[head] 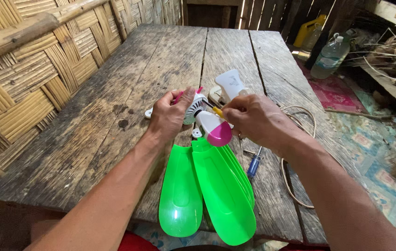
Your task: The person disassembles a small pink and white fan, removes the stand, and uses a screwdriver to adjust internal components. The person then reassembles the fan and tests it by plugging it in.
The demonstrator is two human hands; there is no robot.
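Head view of a worn plank surface (pixel 114 116) beside a woven bamboo wall (pixel 30 69). The left hand (pixel 170 116) is closed around the white motor housing (pixel 197 108), gripping its ribbed side so the unit stays raised off the surface and does not turn. A pink part (pixel 179 96) shows just past the fingers. The housing's pink-tipped nose (pixel 216 132) points toward the viewer, and below it the green blades (pixel 207 195) lie stacked and fanned on the surface, overhanging its near edge. The right hand (pixel 254 118) is closed on a yellow-handled tool (pixel 217 111), its tip set against the housing; what it engages cannot be seen. Behind the hands stands a white bracket (pixel 230 84). A blue screwdriver (pixel 254 163) lies near the blades, within reach. A cord (pixel 295 158) loops rightward; a clear bottle (pixel 330 56) stands off the surface.
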